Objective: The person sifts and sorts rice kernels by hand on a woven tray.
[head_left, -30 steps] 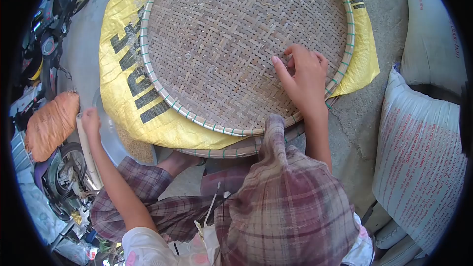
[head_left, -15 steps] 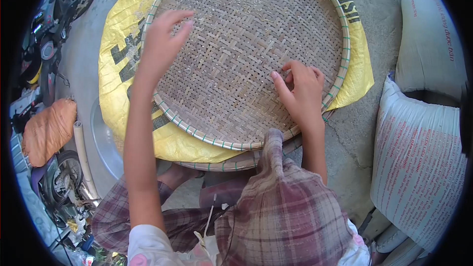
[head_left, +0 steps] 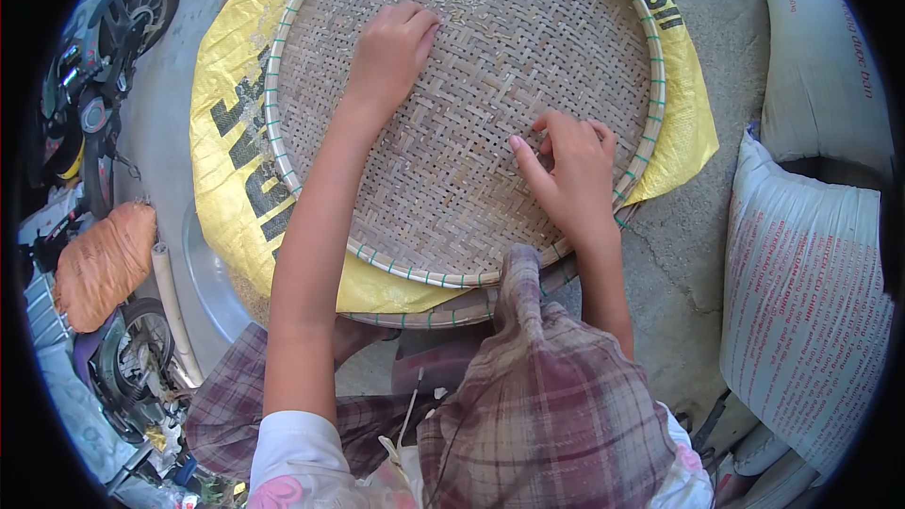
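A round woven bamboo winnowing tray (head_left: 452,146) with a green-laced rim lies in front of me. Small pale grains or husk bits (head_left: 485,21) are scattered over its far part. My left hand (head_left: 391,57) is over the upper left of the tray beside these bits, its fingers curled and drawn together with the thumb. Whatever is in that pinch, if anything, is too small to make out. Over the tray's lower right, near the rim, my right hand (head_left: 570,170) has loosely bent fingers, the thumb held apart, and nothing visible in it.
A yellow printed sack (head_left: 226,170) lies beneath the tray, with another tray rim (head_left: 424,320) below it. Full white sacks (head_left: 801,292) stand on the right. Motorbikes (head_left: 104,85), an orange bundle (head_left: 106,266) and a pole (head_left: 176,311) are on the left.
My left hand has swung right, from above the tray's left side toward the scattered bits, and its fingers have drawn together. My right hand has stayed nearly in place.
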The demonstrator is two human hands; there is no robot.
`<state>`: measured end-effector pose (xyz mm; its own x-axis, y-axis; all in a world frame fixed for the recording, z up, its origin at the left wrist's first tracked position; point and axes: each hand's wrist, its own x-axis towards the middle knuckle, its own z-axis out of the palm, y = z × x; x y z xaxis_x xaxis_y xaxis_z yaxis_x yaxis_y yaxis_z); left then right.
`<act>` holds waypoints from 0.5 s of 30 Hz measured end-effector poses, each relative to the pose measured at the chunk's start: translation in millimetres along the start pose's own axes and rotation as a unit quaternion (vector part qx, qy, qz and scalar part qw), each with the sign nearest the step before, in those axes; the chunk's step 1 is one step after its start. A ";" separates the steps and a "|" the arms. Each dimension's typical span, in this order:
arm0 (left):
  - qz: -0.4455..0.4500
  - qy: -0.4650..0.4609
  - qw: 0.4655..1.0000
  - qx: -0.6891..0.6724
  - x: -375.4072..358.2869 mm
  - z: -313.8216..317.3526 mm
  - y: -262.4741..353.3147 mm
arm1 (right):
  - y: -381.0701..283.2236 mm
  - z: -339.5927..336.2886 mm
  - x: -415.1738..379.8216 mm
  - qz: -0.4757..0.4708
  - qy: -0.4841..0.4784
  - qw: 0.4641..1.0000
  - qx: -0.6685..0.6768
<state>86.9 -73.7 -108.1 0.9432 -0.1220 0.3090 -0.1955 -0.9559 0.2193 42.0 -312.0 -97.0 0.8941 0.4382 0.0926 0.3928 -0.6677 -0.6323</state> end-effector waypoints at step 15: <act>0.091 -0.097 0.979 0.156 22.6 -12.1 7.2 | -0.4 -0.6 0.2 0.007 -0.003 1.000 -0.003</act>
<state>103.6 -80.1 -88.3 0.9397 -0.3170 0.1286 -0.3015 -0.9451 -0.1264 42.2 -312.0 -96.2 0.8979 0.4330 0.0797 0.3825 -0.6775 -0.6282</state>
